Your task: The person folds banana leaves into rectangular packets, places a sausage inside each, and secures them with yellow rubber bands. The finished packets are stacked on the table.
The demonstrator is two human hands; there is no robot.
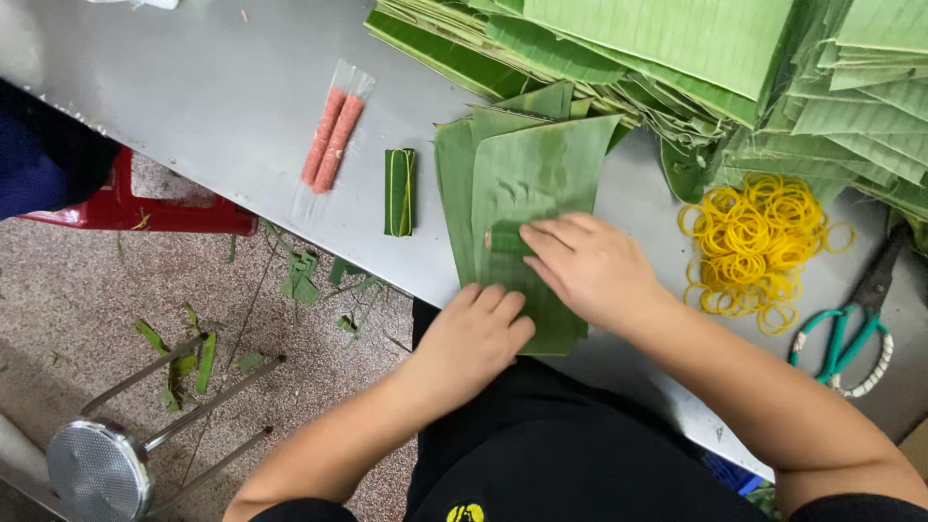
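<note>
Seen from the head camera, both forearms reach in from the lower edge over a grey metal worktop (222,87). The right hand (590,266) lies palm down, its fingers (541,242) held together and stretched flat, pointing left, pressing on a small folded roll of leaf (507,240) that sits on the small stack of banana leaf sheets (527,184). The left hand (474,338) comes up from below with the wrist bent, its fingers (493,300) curled together and resting on the near edge of the same stack, knuckles up. Neither hand closes around anything; both press flat.

The stack lies at the near edge of the worktop, just in front of the person. To its left stands a finished leaf-wrapped bundle (399,191), and further left two pink sticks in clear wrap (332,140). Behind the stack a large heap of cut banana leaves (696,58) fills the far right. Beside the right forearm lies a pile of yellow rubber bands (759,246), then green-handled scissors (851,333). A metal stool (116,454) lies tipped on the floor.
</note>
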